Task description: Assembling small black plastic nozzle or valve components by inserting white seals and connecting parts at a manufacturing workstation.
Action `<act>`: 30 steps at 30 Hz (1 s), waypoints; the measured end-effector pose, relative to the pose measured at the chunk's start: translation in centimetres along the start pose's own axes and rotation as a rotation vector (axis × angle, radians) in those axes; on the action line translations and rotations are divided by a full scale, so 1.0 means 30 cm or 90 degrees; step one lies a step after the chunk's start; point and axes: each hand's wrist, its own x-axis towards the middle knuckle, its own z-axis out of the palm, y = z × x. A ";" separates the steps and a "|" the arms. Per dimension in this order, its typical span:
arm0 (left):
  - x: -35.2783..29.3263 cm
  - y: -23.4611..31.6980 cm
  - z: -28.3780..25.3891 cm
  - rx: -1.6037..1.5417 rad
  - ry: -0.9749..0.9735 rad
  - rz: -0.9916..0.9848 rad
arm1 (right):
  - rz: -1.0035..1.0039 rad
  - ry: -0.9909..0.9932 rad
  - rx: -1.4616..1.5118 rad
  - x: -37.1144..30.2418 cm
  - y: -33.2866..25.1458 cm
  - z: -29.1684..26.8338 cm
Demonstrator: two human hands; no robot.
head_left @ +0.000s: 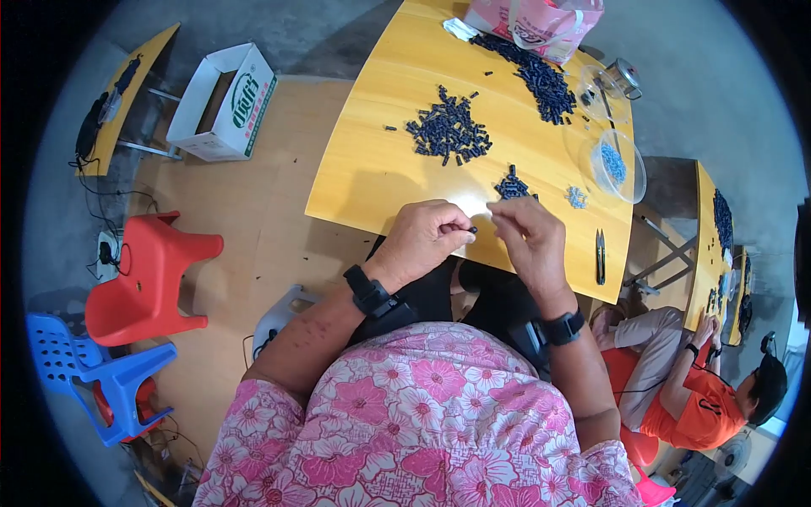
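My left hand (425, 240) is closed over the near edge of the yellow table, pinching a small black cylindrical piece (473, 229) between thumb and fingertips. Just to its right, my right hand (536, 240) has thumb and forefinger together; whatever they hold is too small to make out. The two hands are apart. Beyond the right hand lies a small pile of black pieces (511, 182), partly hidden by its fingers. A little heap of pale blue bits (576, 197) sits to the right of that pile, and dark thread snips (601, 257) lie near the right edge.
A larger black pile (449, 127) and a long far heap (545, 84) cover parts of the table (363, 160). A clear tub (638, 173) of blue bits, a metal cup (623, 78) and a pink bag (549, 25) stand beyond. A person (693, 406) works at right; a red stool (152, 279) stands left.
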 end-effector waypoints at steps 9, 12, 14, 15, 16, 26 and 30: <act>0.002 -0.076 -0.007 -0.039 0.023 0.010 | -0.028 0.023 -0.189 0.247 0.083 0.123; -0.002 -0.089 -0.009 0.031 0.016 0.037 | -0.032 0.001 -0.245 0.273 0.081 0.151; -0.005 -0.089 -0.012 0.025 0.018 0.039 | -0.034 -0.010 -0.278 0.280 0.084 0.166; -0.005 -0.086 -0.013 0.022 0.016 0.043 | -0.036 -0.017 -0.310 0.281 0.084 0.170; -0.003 -0.082 -0.015 0.020 0.016 0.042 | -0.036 -0.018 -0.312 0.282 0.083 0.172; 0.000 -0.094 -0.008 0.005 0.016 0.041 | -0.076 -0.066 -0.431 0.201 0.089 0.188; 0.002 -0.089 -0.004 -0.006 0.018 0.016 | -0.142 -0.114 -0.429 0.147 0.105 0.171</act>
